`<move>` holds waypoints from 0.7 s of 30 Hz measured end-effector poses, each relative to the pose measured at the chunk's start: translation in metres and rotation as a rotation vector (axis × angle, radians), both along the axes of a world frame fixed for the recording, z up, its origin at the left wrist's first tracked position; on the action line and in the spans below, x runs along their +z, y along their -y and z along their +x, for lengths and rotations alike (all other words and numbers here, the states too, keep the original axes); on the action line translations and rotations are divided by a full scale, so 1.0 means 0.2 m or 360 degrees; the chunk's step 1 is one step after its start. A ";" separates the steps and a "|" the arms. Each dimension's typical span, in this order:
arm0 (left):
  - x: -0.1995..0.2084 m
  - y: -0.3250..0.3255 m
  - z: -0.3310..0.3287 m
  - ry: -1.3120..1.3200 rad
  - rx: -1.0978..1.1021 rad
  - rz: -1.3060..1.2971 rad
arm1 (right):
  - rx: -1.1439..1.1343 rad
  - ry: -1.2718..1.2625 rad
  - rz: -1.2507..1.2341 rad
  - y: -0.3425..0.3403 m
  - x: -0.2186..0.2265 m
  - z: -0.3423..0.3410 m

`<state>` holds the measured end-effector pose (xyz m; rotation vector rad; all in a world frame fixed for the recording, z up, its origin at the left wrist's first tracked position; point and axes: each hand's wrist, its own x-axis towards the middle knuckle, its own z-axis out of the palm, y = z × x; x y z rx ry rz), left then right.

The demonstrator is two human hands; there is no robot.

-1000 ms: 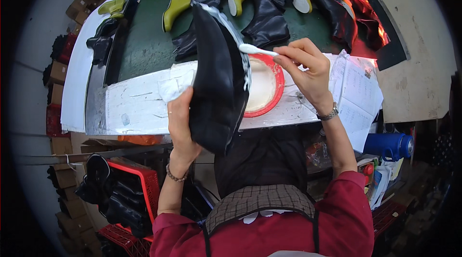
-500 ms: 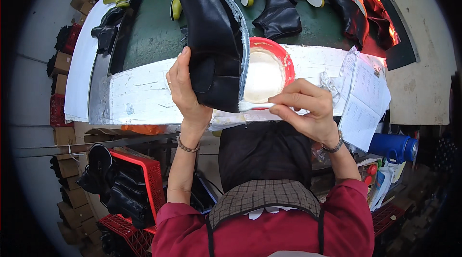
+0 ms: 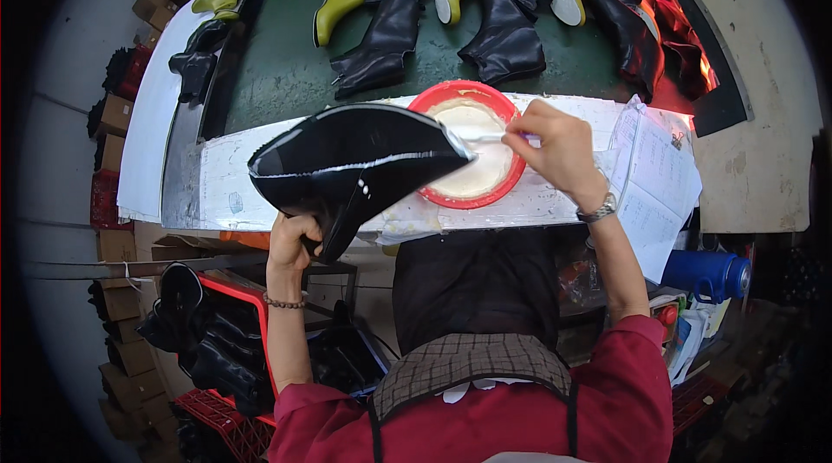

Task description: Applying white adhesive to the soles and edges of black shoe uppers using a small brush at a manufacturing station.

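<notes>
My left hand is closed around the narrower lower part of a black boot upper, tilted so its wide opening with a pale edge faces up. In my right hand, a small white brush is pinched between the fingers. Its head meets the right end of the opening's edge; the bristles are blurred. Directly under the brush stands a red bowl of creamy white paste, perhaps glue.
A green work surface beyond holds several black boot uppers and yellow-green shoe lasts. Written sheets lie right, above a blue flask. Lower left, a red crate holds black boot pieces.
The boot upper has swung from upright to tilted, opening now up, and my left hand has lowered leftward with it. My right hand and the brush have risen over the bowl.
</notes>
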<state>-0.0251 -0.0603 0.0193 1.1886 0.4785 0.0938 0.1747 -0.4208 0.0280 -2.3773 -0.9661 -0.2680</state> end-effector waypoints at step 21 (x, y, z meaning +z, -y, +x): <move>-0.03 0.11 -0.03 0.0061 0.0095 -0.0632 | 0.0367 -0.0245 0.0810 -0.08 0.09 -0.03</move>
